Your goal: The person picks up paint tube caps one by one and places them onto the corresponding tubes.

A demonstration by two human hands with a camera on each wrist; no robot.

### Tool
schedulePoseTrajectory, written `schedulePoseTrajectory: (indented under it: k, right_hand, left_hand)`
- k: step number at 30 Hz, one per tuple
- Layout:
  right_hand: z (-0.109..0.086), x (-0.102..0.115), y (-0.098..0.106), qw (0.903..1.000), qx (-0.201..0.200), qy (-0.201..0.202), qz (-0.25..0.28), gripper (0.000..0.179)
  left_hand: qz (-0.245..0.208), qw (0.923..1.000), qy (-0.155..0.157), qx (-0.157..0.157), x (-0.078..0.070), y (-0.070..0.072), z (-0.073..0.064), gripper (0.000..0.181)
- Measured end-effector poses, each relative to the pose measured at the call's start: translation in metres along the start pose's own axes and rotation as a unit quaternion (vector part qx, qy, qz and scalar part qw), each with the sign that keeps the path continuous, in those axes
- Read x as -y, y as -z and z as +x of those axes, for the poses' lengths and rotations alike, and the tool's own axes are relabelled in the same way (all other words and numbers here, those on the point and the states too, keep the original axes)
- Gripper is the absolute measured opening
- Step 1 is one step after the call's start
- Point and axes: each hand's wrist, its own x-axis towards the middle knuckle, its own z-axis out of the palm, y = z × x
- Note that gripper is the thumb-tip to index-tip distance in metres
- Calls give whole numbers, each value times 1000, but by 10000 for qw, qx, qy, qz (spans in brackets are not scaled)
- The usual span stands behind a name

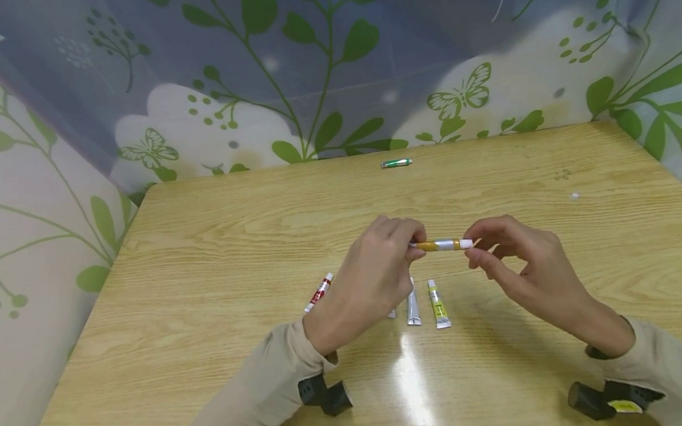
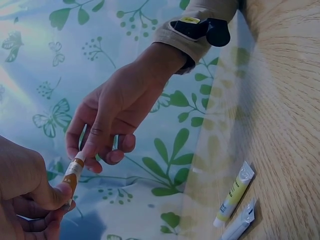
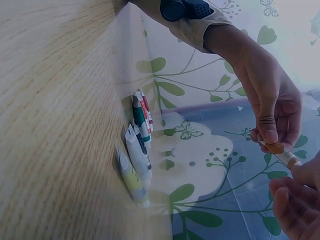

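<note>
A slim ochre paint tube (image 1: 432, 245) with a white cap (image 1: 466, 244) is held level above the table. My left hand (image 1: 373, 269) pinches its crimped end between thumb and fingers. At the opposite end, thumb and index finger of my right hand (image 1: 529, 267) are at the cap, the thumb right against it in the left wrist view. Below the hands lie a yellow tube (image 1: 439, 304), a silvery-white tube (image 1: 413, 304) and a red tube (image 1: 319, 292). The left hand partly hides others in the head view; a dark green one (image 3: 141, 117) shows in the right wrist view.
A green tube (image 1: 396, 163) lies near the back edge of the wooden table (image 1: 215, 245). To the right is a small white bit (image 1: 575, 195). Leaf-patterned sheeting (image 1: 322, 79) rises behind the table and at both sides.
</note>
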Motion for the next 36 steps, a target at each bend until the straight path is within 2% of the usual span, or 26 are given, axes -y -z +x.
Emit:
schedulePoseTrajectory:
  k: [14,25,30,36]
  right_hand:
    - [0,2,0,9998,27,-107,-178,19]
    - [0,0,-1,9999,-27,-4,-132,11]
    - [0,0,-2,10000,-71,12,-45,16]
    - [0,-5,-4,9988,-284,387,87,32]
  left_hand:
    - [-2,9999,-76,67,-1,0,-1,8]
    - [39,9998,-191,68,1,-1,-1,16]
    - [136,9997,-211,59,1,0,-1,15]
    - [76,9997,-240,40,0,0,-1,15]
